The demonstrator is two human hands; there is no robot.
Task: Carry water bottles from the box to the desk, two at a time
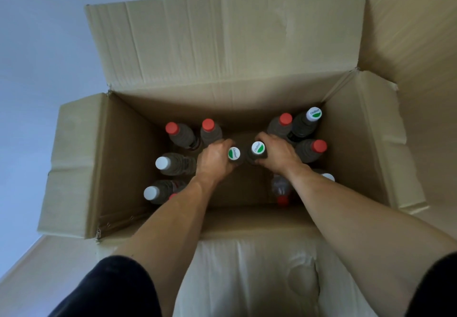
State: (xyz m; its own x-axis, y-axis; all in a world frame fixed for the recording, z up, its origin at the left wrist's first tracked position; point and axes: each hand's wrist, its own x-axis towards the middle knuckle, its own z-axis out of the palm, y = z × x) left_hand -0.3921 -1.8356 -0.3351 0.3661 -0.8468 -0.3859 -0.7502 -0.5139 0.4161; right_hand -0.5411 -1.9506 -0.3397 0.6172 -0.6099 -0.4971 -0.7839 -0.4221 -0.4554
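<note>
An open cardboard box (118, 168) stands below me with several upright water bottles inside. My left hand (214, 159) grips the neck of a bottle with a white and green cap (234, 153) in the middle of the box. Right beside it, my right hand (278, 153) grips a second bottle with the same white and green cap (258, 147). Both hands are down inside the box. The bottles' bodies are mostly hidden by my hands.
Red-capped bottles (207, 125) stand at the back and right, white-capped bottles (162, 163) at the left, one more green-capped bottle (314, 114) in the far right corner. The box flaps (222, 39) stick out on all sides. A white cloth (247, 279) lies near me.
</note>
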